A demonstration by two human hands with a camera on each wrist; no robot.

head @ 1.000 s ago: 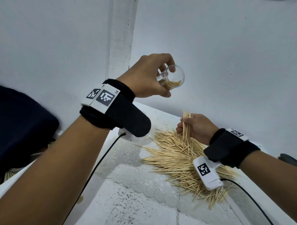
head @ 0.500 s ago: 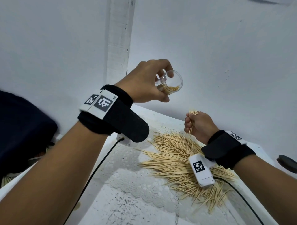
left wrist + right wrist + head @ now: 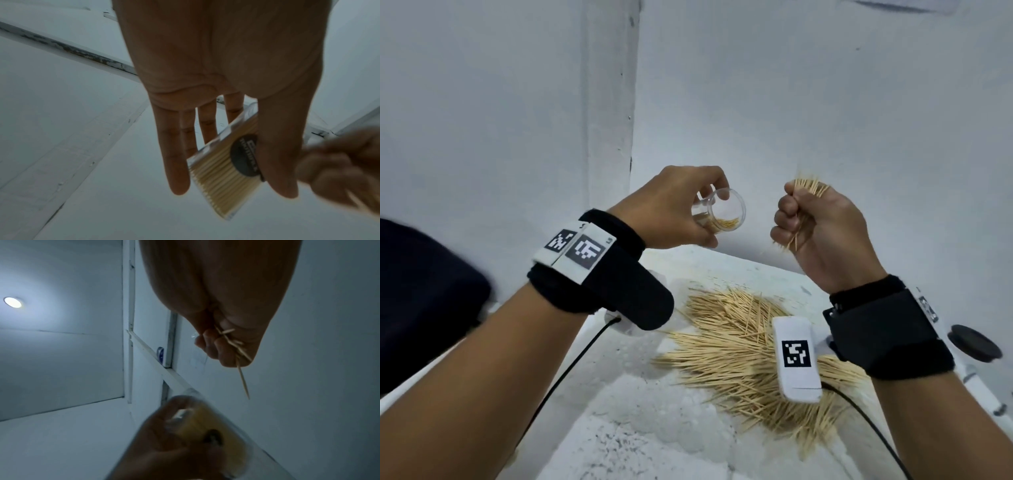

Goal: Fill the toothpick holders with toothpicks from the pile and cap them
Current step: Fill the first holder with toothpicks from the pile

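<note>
Mid-frame, left hand (image 3: 674, 209) pinches the part-full clear toothpick holder (image 3: 724, 216); right hand (image 3: 822, 233) fists a toothpick bundle (image 3: 810, 186). Big pile (image 3: 739, 349) left, no cap yet.

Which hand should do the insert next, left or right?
Right. The right hand already grips a bundle of toothpicks level with the holder's mouth. The left hand holds the clear holder tilted open toward it, so it should just steady it.

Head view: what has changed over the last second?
The right hand has lifted its bundle of toothpicks off the pile up beside the holder's open mouth. The left hand keeps its grip on the tilted, partly filled holder. Nothing has gone in yet.
</note>
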